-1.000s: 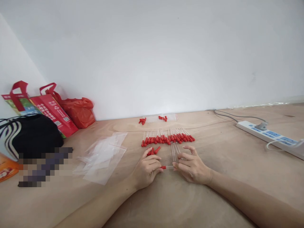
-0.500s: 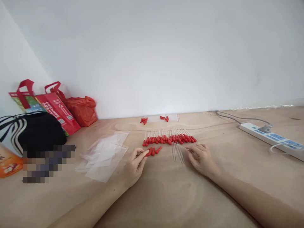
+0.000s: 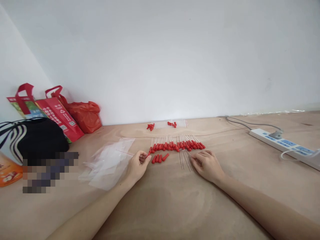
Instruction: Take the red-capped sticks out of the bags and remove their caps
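Note:
A row of clear glass droppers with red rubber bulbs [image 3: 177, 145] lies on the wooden table [image 3: 175, 206]. Just in front of it are a few loose red bulbs [image 3: 159, 158] and a small bunch of bare glass tubes [image 3: 185, 159]. My left hand [image 3: 137, 165] rests left of the loose bulbs, fingers curled, thumb and forefinger pinched at the nearest bulb. My right hand [image 3: 207, 164] lies palm down right of the bare tubes, fingers bent and touching them.
Clear plastic bags [image 3: 110, 162] lie left of my left hand. Red shopping bags [image 3: 60, 111] and a black striped bag [image 3: 35, 140] stand at the far left. A white power strip [image 3: 282, 144] with a cable is at the right. More red bulbs [image 3: 161, 125] lie near the wall.
My hands have parted from the dropper they held together near me. The left went to the loose bulbs, the right to the bare tubes. The assembled dropper is no longer between them.

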`<state>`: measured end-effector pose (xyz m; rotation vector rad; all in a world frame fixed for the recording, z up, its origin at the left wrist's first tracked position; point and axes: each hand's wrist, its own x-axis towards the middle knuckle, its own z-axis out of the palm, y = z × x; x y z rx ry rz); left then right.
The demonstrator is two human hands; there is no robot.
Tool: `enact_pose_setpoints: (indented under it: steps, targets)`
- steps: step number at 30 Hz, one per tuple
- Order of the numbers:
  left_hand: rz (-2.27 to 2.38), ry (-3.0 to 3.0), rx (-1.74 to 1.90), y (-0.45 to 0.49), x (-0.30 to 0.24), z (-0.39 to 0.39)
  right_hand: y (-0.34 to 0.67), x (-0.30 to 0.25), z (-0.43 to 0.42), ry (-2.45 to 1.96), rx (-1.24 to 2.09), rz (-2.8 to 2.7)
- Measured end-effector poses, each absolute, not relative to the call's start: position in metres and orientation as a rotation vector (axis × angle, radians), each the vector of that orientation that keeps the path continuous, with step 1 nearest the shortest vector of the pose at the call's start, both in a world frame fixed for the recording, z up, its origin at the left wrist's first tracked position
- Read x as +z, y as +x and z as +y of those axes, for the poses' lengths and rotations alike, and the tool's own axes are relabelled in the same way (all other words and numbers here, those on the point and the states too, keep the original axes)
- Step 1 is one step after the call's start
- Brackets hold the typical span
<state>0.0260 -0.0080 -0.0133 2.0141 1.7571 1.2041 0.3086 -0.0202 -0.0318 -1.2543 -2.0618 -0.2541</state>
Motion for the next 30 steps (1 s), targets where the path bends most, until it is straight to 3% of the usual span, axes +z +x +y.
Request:
enact_pose_setpoints:
  steps: [5,15,20,30]
  targets:
    - [1.696,2.047,1.056,0.027,-0.009,-0.01,0.305,-0.03,-0.023,-1.282,-0.226,-2.092]
    - [1.741,1.985,1.095,0.022,-0.006,-0.011,0.304,-0.029,-0.025,-1.267,-0.295,-2.114]
    - [1.755,2.315,1.156,0.028,0.001,-0.004,0.303,-0.029,-0.025,-1.272,-0.283,-2.098]
    - [1.433,2.801,0.774,0.094,0.016,0.034,0.308,-0.029,-0.023,-1.311,-0.219,-2.078]
